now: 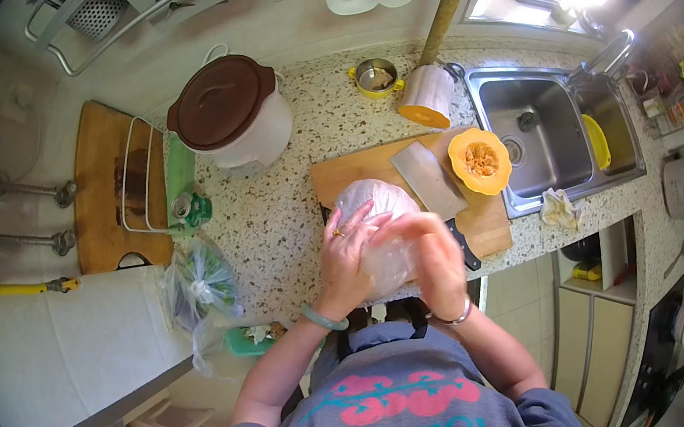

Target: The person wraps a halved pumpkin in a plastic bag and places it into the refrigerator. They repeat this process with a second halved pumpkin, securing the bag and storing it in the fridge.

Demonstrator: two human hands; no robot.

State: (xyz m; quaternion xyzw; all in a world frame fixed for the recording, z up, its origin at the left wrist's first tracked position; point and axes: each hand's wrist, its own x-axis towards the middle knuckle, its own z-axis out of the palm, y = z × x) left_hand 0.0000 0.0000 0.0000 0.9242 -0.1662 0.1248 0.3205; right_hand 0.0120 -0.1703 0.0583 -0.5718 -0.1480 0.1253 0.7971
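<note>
My left hand [346,254] and my right hand [433,254] both grip a clear plastic bag [378,210] with something pale inside, held over the near end of a wooden cutting board [348,175]. A cleaver [431,183] lies flat on the board just beyond my hands, its black handle pointing toward my right wrist. A halved pumpkin [480,160], cut face up with seeds showing, rests at the board's far right corner. Another pumpkin piece [428,95] stands behind the board.
A steel sink [541,124] holds a yellow dish at the right. A white cooker with a brown lid [229,108] stands at the left, a small yellow-handled bowl [376,77] behind the board, a bag of greens [203,286] at the counter's near left, a crumpled cloth [559,209] by the sink.
</note>
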